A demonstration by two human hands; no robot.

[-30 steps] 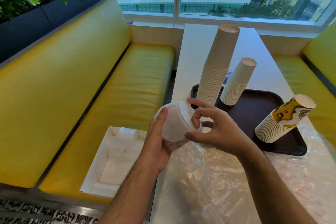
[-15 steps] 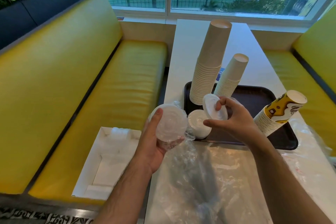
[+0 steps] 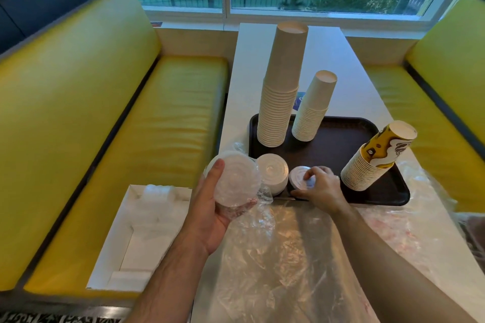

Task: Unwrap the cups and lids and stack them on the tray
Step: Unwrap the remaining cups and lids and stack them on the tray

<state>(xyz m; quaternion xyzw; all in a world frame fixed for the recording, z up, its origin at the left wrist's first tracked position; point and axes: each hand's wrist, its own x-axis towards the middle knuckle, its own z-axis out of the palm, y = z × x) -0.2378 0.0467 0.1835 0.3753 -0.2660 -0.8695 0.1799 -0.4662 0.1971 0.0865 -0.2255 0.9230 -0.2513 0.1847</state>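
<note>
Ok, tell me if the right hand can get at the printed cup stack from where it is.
Probably yes. The right hand sits on a lid at the tray's front edge; the printed cup stack stands just beside it, nothing between.

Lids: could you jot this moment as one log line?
left hand holds wrapped lids | right hand sets lid on tray
</note>
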